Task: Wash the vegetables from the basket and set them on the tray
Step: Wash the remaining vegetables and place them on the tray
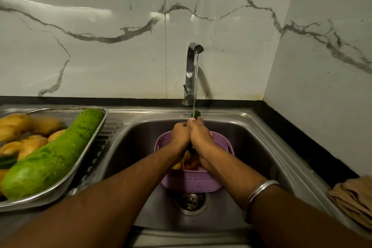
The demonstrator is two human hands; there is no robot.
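While water runs down from the tap [194,70], both hands are wrapped around one long dark green vegetable [195,114], with only its tip poking out on top. The left hand [179,134] and the right hand [200,137] press close together, fingers curled tight on it, right over the purple basket [193,182] that sits in the sink [251,137]. More vegetables (yellow and orange ones) wait inside the basket. The metal tray [88,159] rests on the left side, just beside the sink, and it already has a big green gourd [54,155] and some potatoes [16,125]. Wet things are slippery, so I think the vegetable could slide out and drop back into the basket. The tray looks quite full too, so a new one might roll off.
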